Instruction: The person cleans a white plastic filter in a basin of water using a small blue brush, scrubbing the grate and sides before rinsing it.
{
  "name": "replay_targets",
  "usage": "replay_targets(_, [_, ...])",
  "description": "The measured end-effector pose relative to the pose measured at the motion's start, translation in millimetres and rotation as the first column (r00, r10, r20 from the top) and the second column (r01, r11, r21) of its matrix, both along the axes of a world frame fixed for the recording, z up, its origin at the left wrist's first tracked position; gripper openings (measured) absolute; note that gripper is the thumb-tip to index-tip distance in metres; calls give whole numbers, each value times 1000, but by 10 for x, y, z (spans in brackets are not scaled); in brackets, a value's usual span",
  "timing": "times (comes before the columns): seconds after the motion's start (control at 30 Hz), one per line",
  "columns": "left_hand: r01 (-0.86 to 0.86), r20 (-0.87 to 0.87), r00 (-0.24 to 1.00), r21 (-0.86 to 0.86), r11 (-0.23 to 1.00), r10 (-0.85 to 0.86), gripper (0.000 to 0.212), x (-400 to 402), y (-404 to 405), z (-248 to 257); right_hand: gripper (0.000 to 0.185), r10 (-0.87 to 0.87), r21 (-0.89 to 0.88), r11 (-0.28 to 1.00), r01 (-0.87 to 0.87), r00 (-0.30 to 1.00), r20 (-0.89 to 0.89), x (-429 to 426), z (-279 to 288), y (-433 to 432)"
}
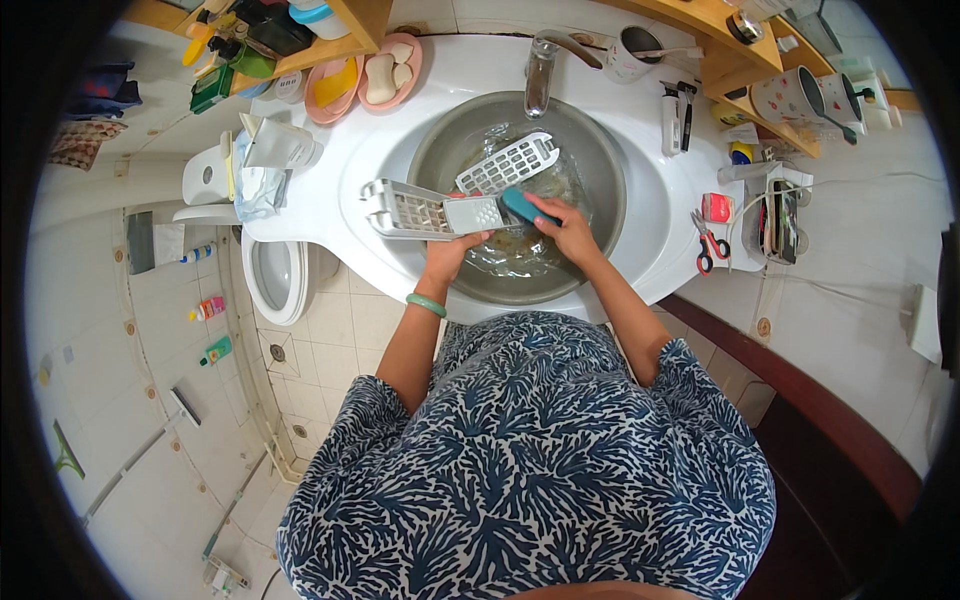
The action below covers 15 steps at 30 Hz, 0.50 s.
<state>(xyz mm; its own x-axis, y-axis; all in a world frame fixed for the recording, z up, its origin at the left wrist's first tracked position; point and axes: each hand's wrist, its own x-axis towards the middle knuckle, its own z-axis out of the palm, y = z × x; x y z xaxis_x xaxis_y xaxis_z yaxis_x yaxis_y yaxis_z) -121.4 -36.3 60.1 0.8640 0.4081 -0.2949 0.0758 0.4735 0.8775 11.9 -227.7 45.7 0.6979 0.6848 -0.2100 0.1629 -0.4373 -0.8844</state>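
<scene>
My left hand (448,256) grips a pale grey plastic rack (401,214) with a slotted, grid-like surface, tilted above a round grey basin (616,187). A teal-handled brush (527,205) is in my right hand (571,231), its head against or close to the rack's right end; the bristles are mostly hidden. Behind my hands, a loose slotted plastic plate (510,163) leans in the basin. Rippling water (517,259), slightly cloudy with brownish bits, fills the bottom. The basin sits in a white washbasin (652,195) beneath a chrome faucet (540,79).
Pink soap dishes (405,82) and a white tube (281,146) stand on the counter's left. On its right lie red-handled scissors (707,244), a small red box (718,208) and a white-and-black tool (677,116). Wooden shelves (360,22) overhang the back; a toilet (277,277) stands left.
</scene>
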Motion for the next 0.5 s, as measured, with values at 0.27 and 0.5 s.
replay_targets(0.27, [138, 66, 989, -141, 980, -130, 66, 50, 81, -10, 49, 230, -54, 973, -224, 943, 242, -39, 402, 157])
replay_targets(0.5, [166, 113, 983, -230, 959, -143, 67, 90, 121, 137, 51, 305, 25, 952, -306, 951, 37, 149, 480, -29])
